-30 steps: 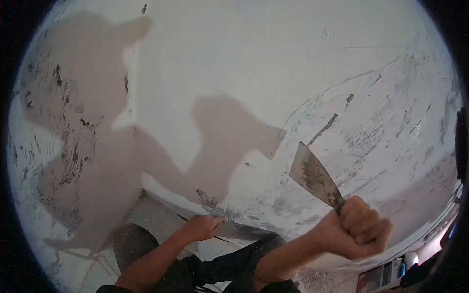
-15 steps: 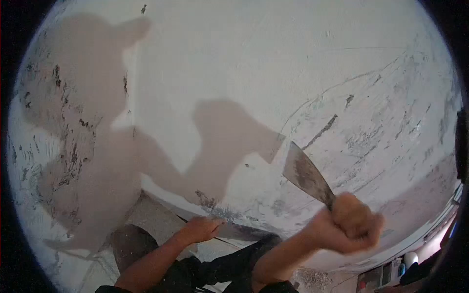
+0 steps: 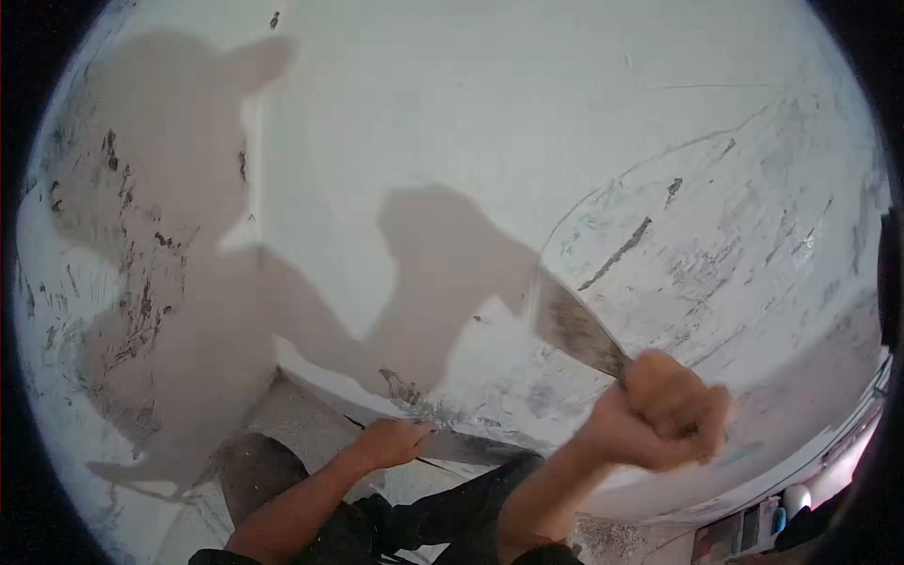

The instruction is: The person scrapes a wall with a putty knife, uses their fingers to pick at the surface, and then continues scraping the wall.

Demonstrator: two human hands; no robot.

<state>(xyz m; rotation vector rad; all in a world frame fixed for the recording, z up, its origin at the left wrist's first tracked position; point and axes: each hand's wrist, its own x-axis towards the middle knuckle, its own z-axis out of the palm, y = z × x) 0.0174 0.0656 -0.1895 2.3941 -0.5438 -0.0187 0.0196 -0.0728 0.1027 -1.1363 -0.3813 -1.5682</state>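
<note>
My right hand (image 3: 669,410) is closed around the handle of a putty knife (image 3: 576,325). The wide metal blade, stained brown and grey, points up and to the left, its edge at the white wall (image 3: 452,113). My left hand (image 3: 395,443) is low at the centre, fingers closed, by the foot of the wall. A flat grey strip (image 3: 471,449) extends to the right from its fingers; whether the hand grips it is unclear.
Dark scrapes mark the left wall (image 3: 56,311) and the right part of the facing wall. Shadows fall across both. My bent knees are below, over a dusty floor (image 3: 301,419). Boxes and other items (image 3: 744,532) stand at the lower right.
My right hand and the putty knife have moved slightly up and left, and the blade now meets its shadow on the wall. My left hand has barely moved.
</note>
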